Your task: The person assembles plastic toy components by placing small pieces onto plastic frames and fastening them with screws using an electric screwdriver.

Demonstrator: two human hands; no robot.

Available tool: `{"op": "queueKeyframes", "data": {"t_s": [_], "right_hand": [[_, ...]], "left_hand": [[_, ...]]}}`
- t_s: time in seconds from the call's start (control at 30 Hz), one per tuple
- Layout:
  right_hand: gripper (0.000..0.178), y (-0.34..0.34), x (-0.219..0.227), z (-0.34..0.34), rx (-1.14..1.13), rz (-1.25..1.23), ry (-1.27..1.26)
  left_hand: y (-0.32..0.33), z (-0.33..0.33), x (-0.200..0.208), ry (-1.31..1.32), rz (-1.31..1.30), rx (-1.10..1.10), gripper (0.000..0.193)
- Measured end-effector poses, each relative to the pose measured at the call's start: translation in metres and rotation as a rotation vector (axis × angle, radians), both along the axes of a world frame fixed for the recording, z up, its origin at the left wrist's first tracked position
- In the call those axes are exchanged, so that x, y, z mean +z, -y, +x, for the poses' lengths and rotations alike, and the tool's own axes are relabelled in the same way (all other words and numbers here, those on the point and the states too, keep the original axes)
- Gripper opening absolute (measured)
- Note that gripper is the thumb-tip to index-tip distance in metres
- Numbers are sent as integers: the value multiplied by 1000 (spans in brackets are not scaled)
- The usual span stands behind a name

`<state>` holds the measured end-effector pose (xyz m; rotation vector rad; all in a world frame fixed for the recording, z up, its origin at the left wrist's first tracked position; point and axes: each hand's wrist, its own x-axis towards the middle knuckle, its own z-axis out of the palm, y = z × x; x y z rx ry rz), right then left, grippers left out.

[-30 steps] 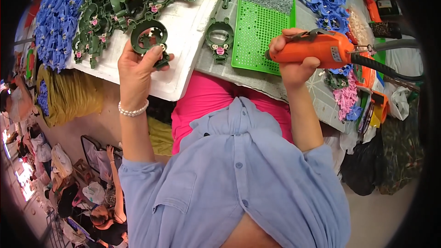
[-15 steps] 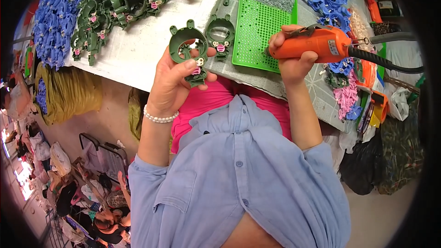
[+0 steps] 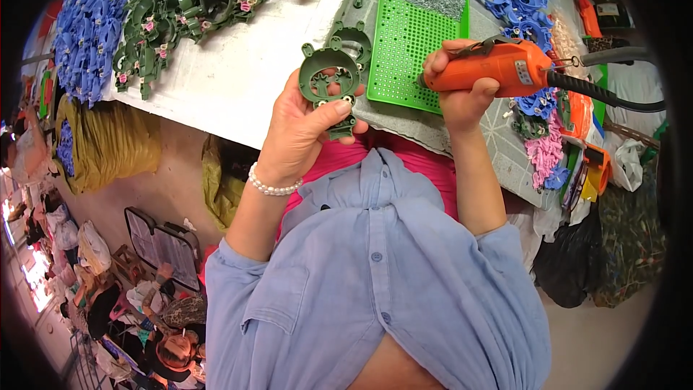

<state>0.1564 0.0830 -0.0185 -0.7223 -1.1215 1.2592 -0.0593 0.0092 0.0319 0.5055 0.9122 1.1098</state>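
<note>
Pinching a green ring piece [image 3: 309,72], the left grip [image 3: 292,133] was left of the green tray [image 3: 404,43].
Its round top stuck out past the thumb; the right grip [image 3: 460,110] was wrapped around an orange tool [image 3: 498,72] by the tray.

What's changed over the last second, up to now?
The left hand moved rightward and slightly toward the body, carrying the dark green ring-shaped plastic part; it now partly covers a similar green part on the table in view. Nothing visibly taken or released.

Unchanged: right hand gripping the orange corded power tool, perforated bright green plastic tray.
</note>
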Motion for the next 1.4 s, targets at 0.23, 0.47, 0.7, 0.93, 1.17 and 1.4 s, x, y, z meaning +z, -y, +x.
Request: {"op": "queueKeyframes", "data": {"t_s": [0.23, 0.47, 0.7, 0.93, 1.17, 1.4], "right_hand": [[86, 0, 1, -1, -2, -14, -8], [88, 0, 7, 3, -1, 19, -27], [93, 13, 44, 3, 69, 63, -118], [99, 33, 87, -6, 365, 267, -198], [98, 45, 79, -20, 365, 187, -182], [98, 41, 69, -21, 406, 190, -208]], "left_hand": [[1, 2, -3, 8, -18, 0, 45], [4, 8, -7, -12, -11, -27, 53], [8, 21, -14, -32, -12, -57, 54], [11, 31, -17, -40, -10, -70, 52], [14, 34, -21, -16, -28, -91, 53], [16, 35, -20, -15, -23, -76, 54]]}}
